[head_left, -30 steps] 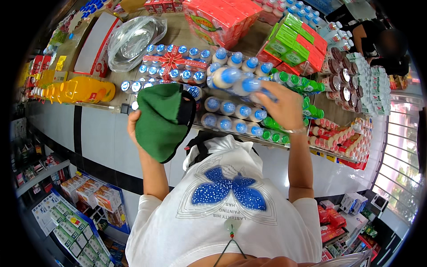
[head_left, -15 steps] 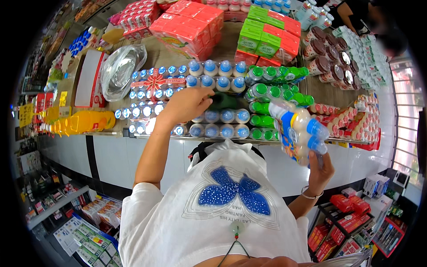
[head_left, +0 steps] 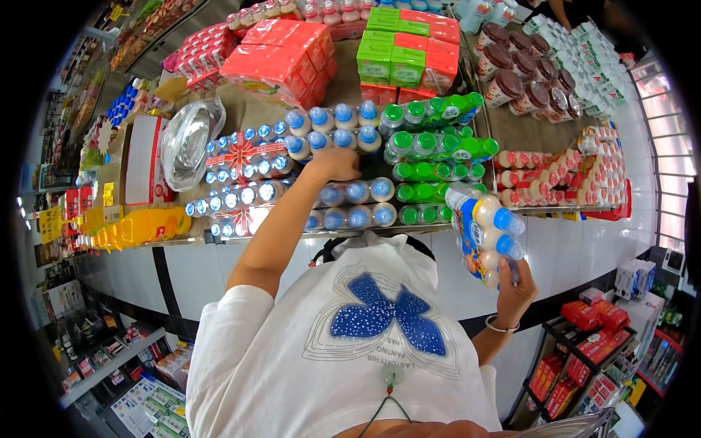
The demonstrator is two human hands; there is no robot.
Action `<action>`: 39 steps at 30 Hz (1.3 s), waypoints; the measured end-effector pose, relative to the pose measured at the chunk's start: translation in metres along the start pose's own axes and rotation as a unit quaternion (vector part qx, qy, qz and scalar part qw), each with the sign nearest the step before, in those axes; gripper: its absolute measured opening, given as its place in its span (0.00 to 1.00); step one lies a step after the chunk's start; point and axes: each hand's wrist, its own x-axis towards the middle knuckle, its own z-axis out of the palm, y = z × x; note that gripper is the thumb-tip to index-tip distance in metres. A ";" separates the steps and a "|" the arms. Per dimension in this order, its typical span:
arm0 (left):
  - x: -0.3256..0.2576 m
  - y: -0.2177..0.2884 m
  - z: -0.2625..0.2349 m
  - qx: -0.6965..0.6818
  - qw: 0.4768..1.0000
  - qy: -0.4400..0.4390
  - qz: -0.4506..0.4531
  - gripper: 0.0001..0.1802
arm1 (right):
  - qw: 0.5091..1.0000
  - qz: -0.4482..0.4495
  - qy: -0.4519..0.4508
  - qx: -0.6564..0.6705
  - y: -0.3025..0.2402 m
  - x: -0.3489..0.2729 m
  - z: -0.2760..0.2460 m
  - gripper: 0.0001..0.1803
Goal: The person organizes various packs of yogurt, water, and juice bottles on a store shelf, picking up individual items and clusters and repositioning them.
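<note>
My right hand (head_left: pixel 515 293), a bracelet on its wrist, grips the lower end of a wrapped pack of blue-capped milky bottles (head_left: pixel 478 232). The pack is tilted in front of the table's front edge, right of the green-capped bottles (head_left: pixel 423 193). My left hand (head_left: pixel 334 165) reaches over the nearer blue-capped bottles (head_left: pixel 356 191) to a dark gap between their rows. Its curled fingers are against the farther blue-capped bottles (head_left: pixel 318 140); the fingertips are hidden, so what they hold, if anything, does not show.
Ribbon-printed bottle packs (head_left: pixel 244 157) stand left of my left hand. Behind are red carton packs (head_left: pixel 281 62) and green-and-red cartons (head_left: pixel 409 55). Brown-lidded cups (head_left: pixel 511 84) and red-and-white bottle packs (head_left: pixel 544 175) fill the right side. Orange bottles (head_left: pixel 150 225) lie at the left edge.
The view has shifted a little. My left hand has come down onto the farther blue-capped bottles, its fingers now less visible. The right hand's pack sits slightly lower and at a different tilt.
</note>
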 end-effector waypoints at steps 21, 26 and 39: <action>-0.075 -0.031 -0.015 -0.279 0.947 0.153 0.043 0.23 | 0.990 -0.119 -0.077 0.015 -0.043 0.025 0.014 0.14; -0.216 -0.041 -0.034 -0.277 0.898 0.326 0.104 0.18 | 0.978 -0.187 -0.079 0.040 -0.065 0.044 0.031 0.15; -0.253 -0.054 0.048 -0.792 0.237 0.448 0.340 0.23 | 0.929 -0.337 -0.154 -0.003 -0.148 0.069 0.095 0.15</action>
